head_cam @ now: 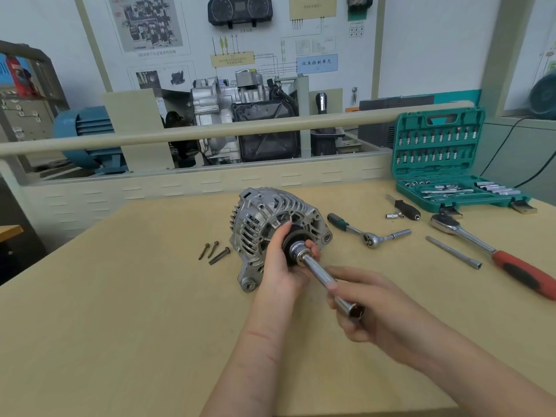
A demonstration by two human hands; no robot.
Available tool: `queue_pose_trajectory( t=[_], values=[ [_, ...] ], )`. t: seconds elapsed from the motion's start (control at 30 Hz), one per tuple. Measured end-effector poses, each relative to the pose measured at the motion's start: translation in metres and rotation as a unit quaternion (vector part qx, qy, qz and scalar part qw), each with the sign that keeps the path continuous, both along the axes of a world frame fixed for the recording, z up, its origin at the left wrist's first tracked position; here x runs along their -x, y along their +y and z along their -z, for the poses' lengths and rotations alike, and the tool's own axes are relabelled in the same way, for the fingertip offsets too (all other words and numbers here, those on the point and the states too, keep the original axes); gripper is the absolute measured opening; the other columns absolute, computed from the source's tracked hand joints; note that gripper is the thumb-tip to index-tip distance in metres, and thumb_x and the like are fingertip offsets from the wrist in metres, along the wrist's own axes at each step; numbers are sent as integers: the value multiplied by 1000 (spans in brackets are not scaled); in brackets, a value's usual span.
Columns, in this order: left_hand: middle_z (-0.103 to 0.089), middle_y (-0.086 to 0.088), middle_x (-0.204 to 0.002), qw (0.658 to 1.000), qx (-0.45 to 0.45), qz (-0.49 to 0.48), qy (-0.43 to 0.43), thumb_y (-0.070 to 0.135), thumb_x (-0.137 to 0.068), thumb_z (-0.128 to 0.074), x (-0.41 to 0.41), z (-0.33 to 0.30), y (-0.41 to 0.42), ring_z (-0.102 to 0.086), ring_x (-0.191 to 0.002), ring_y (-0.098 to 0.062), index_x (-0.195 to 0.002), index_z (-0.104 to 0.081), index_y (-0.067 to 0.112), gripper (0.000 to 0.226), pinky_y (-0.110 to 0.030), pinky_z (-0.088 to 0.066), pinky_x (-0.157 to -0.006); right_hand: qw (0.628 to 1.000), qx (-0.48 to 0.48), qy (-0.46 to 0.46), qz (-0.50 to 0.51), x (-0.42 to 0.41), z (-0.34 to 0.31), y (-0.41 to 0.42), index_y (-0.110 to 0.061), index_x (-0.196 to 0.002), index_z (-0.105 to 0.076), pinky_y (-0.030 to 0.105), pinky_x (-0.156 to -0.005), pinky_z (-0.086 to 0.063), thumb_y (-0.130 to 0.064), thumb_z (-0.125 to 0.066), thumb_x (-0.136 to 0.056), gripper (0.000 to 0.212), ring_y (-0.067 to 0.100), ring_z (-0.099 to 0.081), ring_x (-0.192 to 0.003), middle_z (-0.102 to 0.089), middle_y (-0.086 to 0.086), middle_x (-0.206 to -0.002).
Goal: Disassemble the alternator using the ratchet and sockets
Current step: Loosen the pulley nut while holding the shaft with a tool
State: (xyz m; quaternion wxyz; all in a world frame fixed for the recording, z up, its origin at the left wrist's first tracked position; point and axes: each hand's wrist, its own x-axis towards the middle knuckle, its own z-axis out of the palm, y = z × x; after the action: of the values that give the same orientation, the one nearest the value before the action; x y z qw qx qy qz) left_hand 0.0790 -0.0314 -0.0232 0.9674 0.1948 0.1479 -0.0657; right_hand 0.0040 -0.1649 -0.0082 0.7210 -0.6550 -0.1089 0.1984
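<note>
On wooden bench, left hand [281, 266] gripping alternator [270, 224] pulley, right hand [370, 308] clasping extension bar [323, 276].

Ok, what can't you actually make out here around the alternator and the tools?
Head view only:
- Pulley nut on the alternator: hidden by the socket and left hand.
- Extension bar: partly covered by right hand.
- Socket sizes in the green case: too small.
- Red-handled ratchet: cut off by right edge.
</note>
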Motion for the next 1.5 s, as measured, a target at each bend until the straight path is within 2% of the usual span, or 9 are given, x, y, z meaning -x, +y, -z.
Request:
queue_pose_trajectory(
  t=[0.13, 0.3, 0.4, 0.53, 0.7, 0.83, 1.1, 1.37, 1.5],
  values=[
    [-58, -18, -70, 999, 41, -16, 9, 19, -72, -73, 2, -1, -1, -55, -40, -22, -96, -50, 1, 38, -30, -54, -44, 962, -229, 146, 31, 8, 14, 13, -6, -102, -57, 10, -28, -18, 7, -45, -79, 29, 6, -27, -29, -43, 2, -53],
    [-57, -18, -70, 998, 51, -21, 0, 13, -69, -72, 4, -2, 0, -54, -43, -22, -94, -50, 2, 34, -26, -52, -45, 986, 109, -85, 90, -1, 14, 11, -19, -107, -57, 18, -31, -22, 5, -43, -82, 37, 6, -26, -30, -39, -4, -49],
    [-58, -17, -64, 999, 32, -17, 6, 14, -72, -72, 3, -2, 0, -54, -42, -22, -89, -51, 1, 30, -28, -53, -46, 874, 342, -333, 93, -2, 18, 7, -27, -118, -51, 19, -45, -32, -8, -44, -84, 40, 6, -41, -49, -44, -4, -63],
    [-59, -18, -62, 999, 31, -19, 10, 15, -73, -71, 2, -3, 0, -54, -41, -23, -88, -51, 0, 29, -29, -54, -48, 736, 513, -423, 128, -3, 19, 8, -36, -137, -31, 28, -55, -32, -22, -40, -90, 50, 18, -43, -72, -43, -6, -81],
    [-57, -20, -67, 999, 50, -21, 2, 14, -70, -73, 3, -1, 0, -54, -43, -24, -94, -51, 1, 35, -27, -52, -43, 958, 96, -218, 161, -2, 21, 5, -24, -95, -63, 15, -42, -33, -17, -71, -73, 24, 6, -42, -43, -52, -8, -56],
    [-59, -21, -59, 999, 39, -27, 2, 16, -74, -71, 1, 0, 0, -55, -42, -25, -93, -50, 0, 33, -30, -54, -49, 958, -205, 83, 184, -1, 25, 9, -9, -84, -62, 17, -33, -34, -22, -67, -75, 17, 8, -44, -37, -56, 3, -55],
    [-57, -20, -80, 999, 36, -31, 7, 18, -74, -72, 3, -1, -2, -59, -44, -27, -97, -51, 3, 34, -35, -56, -50, 985, 50, -90, 141, -4, 25, 6, -15, -87, -68, 16, -32, -20, -13, -47, -92, 21, 6, -25, -32, -34, -8, -42],
    [-58, -22, -87, 997, 55, -45, 9, 14, -50, -78, 6, -2, -2, -61, -47, -28, -114, -50, 3, 71, -33, -54, -46, 758, 447, -440, 178, -3, 31, 4, -33, -123, -52, 21, -44, -22, -31, -43, -92, 32, 15, -39, -55, -40, -8, -58],
    [-60, -23, -77, 997, 52, -51, 14, 17, -64, -77, 4, -1, -1, -59, -49, -28, -105, -52, 3, 50, -31, -54, -46, 788, 389, -447, 169, -1, 27, 1, -33, -121, -54, 25, -54, -37, -26, -49, -90, 32, 13, -50, -65, -57, -6, -74]
  ],
)
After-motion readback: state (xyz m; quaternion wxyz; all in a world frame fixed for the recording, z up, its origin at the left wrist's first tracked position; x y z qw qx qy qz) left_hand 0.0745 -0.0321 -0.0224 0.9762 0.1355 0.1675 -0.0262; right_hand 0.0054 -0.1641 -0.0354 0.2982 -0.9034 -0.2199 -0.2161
